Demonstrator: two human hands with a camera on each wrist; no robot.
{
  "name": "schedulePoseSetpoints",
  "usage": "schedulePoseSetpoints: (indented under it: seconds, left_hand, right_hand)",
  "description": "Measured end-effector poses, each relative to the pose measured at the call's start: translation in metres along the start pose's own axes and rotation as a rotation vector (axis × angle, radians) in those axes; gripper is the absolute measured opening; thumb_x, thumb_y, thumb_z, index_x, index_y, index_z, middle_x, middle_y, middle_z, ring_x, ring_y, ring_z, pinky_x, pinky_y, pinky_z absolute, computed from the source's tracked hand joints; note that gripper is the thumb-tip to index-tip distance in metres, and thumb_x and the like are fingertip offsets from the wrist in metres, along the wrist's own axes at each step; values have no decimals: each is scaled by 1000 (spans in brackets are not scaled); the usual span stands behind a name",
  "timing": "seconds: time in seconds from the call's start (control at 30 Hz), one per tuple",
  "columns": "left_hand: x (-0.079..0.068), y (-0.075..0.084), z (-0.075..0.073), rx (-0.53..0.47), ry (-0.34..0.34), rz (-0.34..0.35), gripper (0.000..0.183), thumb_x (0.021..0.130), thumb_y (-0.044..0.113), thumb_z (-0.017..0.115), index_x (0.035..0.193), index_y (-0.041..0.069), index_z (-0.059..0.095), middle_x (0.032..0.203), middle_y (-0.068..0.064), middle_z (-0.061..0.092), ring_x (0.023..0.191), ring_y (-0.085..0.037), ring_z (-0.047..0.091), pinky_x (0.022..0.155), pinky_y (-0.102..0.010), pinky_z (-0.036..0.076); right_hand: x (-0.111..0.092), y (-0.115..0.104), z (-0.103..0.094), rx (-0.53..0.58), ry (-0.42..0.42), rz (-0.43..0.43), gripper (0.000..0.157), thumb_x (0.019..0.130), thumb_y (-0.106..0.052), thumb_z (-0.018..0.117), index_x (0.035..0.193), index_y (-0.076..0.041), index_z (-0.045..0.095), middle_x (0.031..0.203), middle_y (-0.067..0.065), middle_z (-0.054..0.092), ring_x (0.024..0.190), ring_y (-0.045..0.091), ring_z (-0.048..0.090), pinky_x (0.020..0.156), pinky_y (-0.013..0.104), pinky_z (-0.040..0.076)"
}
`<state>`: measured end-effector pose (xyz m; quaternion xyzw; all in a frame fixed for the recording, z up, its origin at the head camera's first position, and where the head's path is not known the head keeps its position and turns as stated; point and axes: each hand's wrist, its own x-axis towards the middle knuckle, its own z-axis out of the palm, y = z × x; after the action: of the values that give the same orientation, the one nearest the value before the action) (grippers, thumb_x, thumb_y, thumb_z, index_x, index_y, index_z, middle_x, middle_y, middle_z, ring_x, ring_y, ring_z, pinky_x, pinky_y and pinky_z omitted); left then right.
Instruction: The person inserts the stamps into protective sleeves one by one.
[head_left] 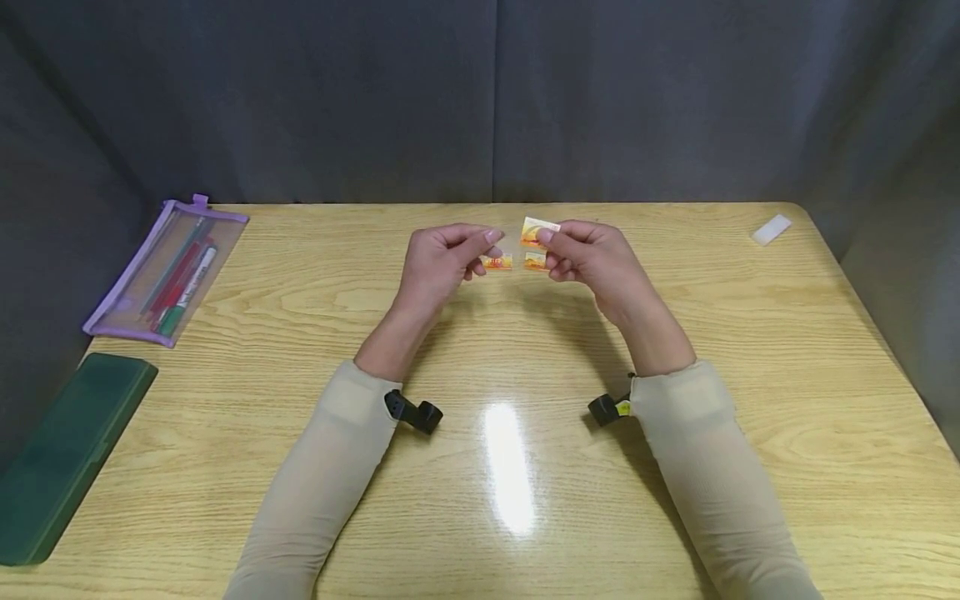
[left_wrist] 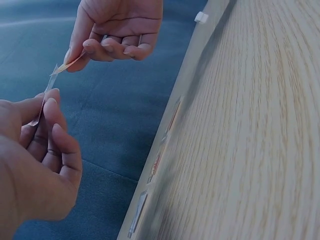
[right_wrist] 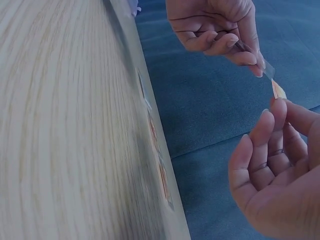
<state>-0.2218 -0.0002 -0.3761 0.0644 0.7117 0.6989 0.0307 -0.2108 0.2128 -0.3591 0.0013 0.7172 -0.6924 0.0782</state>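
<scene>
My left hand pinches a clear, film-like strip between thumb and fingers. Opposite it, my right hand pinches a small printed piece in yellow, orange and white, perhaps paper or card. Both wrist views show the strip's end meeting the edge of the printed piece; whether they are stuck together I cannot tell. Below the hands, on the table, lie two similar orange printed pieces, a left one and a right one, each partly hidden by fingers.
A purple-edged mesh pouch with pens lies at the table's left, beyond a dark green case. Far right on the wooden table is a small white block. A dark curtain hangs behind the table.
</scene>
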Motion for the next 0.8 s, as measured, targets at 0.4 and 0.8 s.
schedulePoseSetpoints:
  seconds: [0.4, 0.8]
  left_hand:
    - [0, -1, -1, -27, 1, 12, 19, 97, 20, 71, 107, 5, 78, 86, 0, 75, 61, -10, 59, 56, -20, 46]
    - [0, 0, -1, -5, 33, -5, 21, 96, 23, 72, 108, 7, 79, 87, -2, 76, 60, -10, 59, 55, -21, 46]
  right_hand:
    - [-1, -3, -1, 24, 19, -23, 20, 97, -21, 70, 81, -10, 69, 67, -2, 63, 63, 9, 59, 63, 20, 55]
    - [-4, -5, 7, -13, 3, -20, 22, 100, -19, 66, 81, -8, 70, 65, -2, 64, 62, 9, 59, 65, 20, 56]
